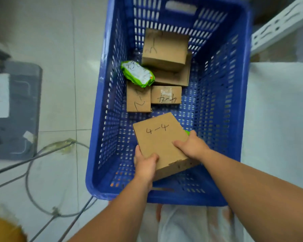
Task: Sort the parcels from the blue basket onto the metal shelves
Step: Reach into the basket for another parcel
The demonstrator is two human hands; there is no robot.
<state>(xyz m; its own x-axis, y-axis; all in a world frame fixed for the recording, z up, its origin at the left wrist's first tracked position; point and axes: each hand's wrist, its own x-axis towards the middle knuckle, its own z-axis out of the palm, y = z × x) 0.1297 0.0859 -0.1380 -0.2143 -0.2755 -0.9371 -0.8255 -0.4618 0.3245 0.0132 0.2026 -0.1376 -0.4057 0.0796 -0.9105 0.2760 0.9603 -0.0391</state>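
Observation:
A flat cardboard parcel (159, 137) marked "4-4" is tilted up inside the blue basket (215, 105), near its front wall. My left hand (145, 163) grips its near left corner, and my right hand (191, 145) holds its right edge with the thumb on top. Deeper in the basket lie several more cardboard boxes (164, 48) with handwritten numbers and a green and white pouch (138, 74). A bit of green shows under the parcel by my right hand.
A white metal shelf upright (280, 23) crosses the top right, with a white surface (278, 119) below it. Grey cables (42, 154) loop over the tiled floor on the left, beside a dark grey case (19, 110).

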